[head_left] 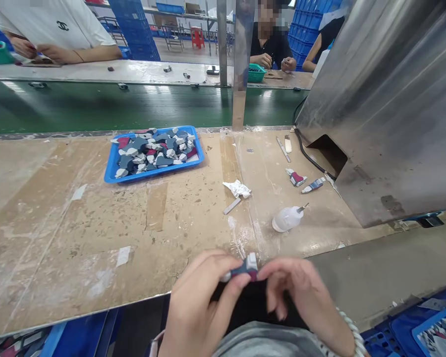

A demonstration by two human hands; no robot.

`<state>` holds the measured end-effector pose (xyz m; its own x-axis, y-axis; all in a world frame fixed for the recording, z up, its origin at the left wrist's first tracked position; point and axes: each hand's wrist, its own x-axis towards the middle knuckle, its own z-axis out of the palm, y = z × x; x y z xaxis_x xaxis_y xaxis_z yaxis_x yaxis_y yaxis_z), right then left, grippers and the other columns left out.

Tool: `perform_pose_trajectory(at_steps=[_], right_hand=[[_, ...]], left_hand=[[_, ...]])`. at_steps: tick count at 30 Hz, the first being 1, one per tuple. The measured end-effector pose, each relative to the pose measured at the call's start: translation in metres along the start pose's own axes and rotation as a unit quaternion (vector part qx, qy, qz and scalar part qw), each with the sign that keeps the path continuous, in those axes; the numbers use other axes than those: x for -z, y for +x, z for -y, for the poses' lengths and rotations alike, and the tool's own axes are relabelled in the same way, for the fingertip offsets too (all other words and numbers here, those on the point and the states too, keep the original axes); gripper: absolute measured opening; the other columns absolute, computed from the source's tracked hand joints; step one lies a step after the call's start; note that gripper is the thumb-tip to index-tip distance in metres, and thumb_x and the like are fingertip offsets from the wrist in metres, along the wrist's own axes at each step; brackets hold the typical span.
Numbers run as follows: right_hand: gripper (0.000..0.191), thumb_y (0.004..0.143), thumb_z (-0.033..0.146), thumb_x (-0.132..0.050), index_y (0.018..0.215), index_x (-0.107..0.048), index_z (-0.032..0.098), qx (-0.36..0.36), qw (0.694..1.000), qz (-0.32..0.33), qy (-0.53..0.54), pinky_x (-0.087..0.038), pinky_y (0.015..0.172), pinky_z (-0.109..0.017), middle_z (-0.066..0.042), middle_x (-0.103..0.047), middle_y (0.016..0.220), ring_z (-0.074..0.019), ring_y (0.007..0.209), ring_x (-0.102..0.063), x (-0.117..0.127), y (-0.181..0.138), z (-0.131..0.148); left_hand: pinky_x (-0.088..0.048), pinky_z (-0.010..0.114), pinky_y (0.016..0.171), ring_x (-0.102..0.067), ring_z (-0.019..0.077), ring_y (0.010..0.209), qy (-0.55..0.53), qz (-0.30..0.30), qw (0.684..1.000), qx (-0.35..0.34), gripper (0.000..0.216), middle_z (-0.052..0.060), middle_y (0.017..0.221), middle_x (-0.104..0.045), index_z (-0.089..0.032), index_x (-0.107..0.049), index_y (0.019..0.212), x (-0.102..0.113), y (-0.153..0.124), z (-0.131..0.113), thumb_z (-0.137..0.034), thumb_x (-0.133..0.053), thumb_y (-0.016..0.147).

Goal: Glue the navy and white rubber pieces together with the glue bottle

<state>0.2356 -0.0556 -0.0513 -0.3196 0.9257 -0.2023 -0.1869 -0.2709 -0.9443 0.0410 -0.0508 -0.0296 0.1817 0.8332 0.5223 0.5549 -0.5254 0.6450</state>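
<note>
My left hand (204, 297) pinches a small plastic part (243, 268) in dark blue, maroon and white between thumb and fingers, just off the table's front edge. To its right is my right hand (301, 290), its index fingertip touching or nearly touching the part's end. The other right fingers hang loosely curled and apart, a little blurred, holding nothing visible. Beyond the hands a white squeeze bottle (287, 219) with a thin metal tip lies on its side. A crumpled white tissue (238, 189) and a short grey strip (232, 206) lie farther up the table.
A blue tray (154, 173) heaped with similar parts stands at the table's far side. Two loose parts, one maroon and white (296, 177), lie near a metal machine housing (390, 124). Behind runs a green conveyor (152, 106), with co-workers beyond it. Blue crates sit below.
</note>
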Motion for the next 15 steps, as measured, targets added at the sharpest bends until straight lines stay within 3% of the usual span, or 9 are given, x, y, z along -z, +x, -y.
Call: perform_pose_trajectory(at_steps=[1, 3, 5, 7, 10, 15], right_hand=[[0.057, 0.096, 0.068, -0.053, 0.078, -0.066, 0.015, 0.047, 0.991, -0.105, -0.063, -0.040, 0.043, -0.019, -0.002, -0.058, 0.054, -0.0108, 0.044, -0.050, 0.008, 0.001, 0.003], [0.033, 0.091, 0.050, -0.071, 0.084, -0.065, 0.019, 0.142, 0.932, -0.299, -0.149, -0.045, 0.052, -0.020, 0.001, -0.058, 0.064, -0.0114, 0.055, -0.054, 0.025, 0.005, 0.007], [0.031, 0.086, 0.045, -0.078, 0.099, -0.062, 0.022, 0.213, 0.880, -0.385, -0.179, -0.051, 0.067, -0.024, -0.001, -0.060, 0.083, -0.0144, 0.071, -0.058, 0.037, 0.012, 0.010], [0.048, 0.082, 0.045, -0.081, 0.117, -0.057, 0.024, 0.235, 0.874, -0.373, -0.205, -0.053, 0.082, -0.032, -0.005, -0.060, 0.105, -0.0185, 0.085, -0.060, 0.045, 0.020, 0.012], [0.060, 0.082, 0.048, -0.080, 0.131, -0.053, 0.028, 0.184, 0.895, -0.284, -0.292, -0.049, 0.098, -0.043, -0.009, -0.059, 0.128, -0.0254, 0.105, -0.060, 0.049, 0.030, 0.014], [0.037, 0.092, 0.050, -0.068, 0.122, -0.059, 0.031, 0.124, 0.896, -0.201, -0.376, -0.049, 0.101, -0.043, -0.004, -0.067, 0.128, -0.0287, 0.120, -0.061, 0.053, 0.038, 0.010]], left_hand=[[-0.058, 0.026, 0.075, -0.070, 0.0168, 0.086, 0.022, -0.011, 1.000, 0.009, 0.005, 0.004, 0.089, -0.072, -0.020, -0.065, 0.098, -0.003, 0.000, 0.006, -0.017, -0.062, 0.097], [-0.057, 0.027, 0.074, -0.069, 0.0174, 0.086, 0.065, -0.030, 0.997, 0.013, 0.004, 0.004, 0.088, -0.071, -0.019, -0.065, 0.095, -0.009, 0.000, 0.016, -0.017, -0.062, 0.096], [-0.057, 0.030, 0.080, -0.069, 0.0190, 0.091, 0.095, -0.042, 0.994, 0.012, 0.004, 0.005, 0.092, -0.071, -0.018, -0.065, 0.094, -0.014, 0.000, 0.024, -0.017, -0.062, 0.096], [-0.056, 0.032, 0.087, -0.068, 0.0190, 0.095, 0.105, -0.047, 0.993, 0.005, 0.006, 0.005, 0.095, -0.071, -0.018, -0.065, 0.094, -0.016, 0.000, 0.027, -0.013, -0.062, 0.096], [-0.054, 0.027, 0.082, -0.067, 0.0156, 0.090, 0.092, -0.042, 0.995, 0.007, 0.008, 0.003, 0.093, -0.071, -0.018, -0.065, 0.097, -0.016, -0.001, 0.026, -0.010, -0.062, 0.095], [-0.058, 0.027, 0.085, -0.070, 0.0152, 0.092, 0.075, -0.069, 0.994, -0.025, 0.018, 0.003, 0.094, -0.073, -0.017, -0.067, 0.104, -0.015, -0.007, 0.026, -0.004, -0.067, 0.091]])
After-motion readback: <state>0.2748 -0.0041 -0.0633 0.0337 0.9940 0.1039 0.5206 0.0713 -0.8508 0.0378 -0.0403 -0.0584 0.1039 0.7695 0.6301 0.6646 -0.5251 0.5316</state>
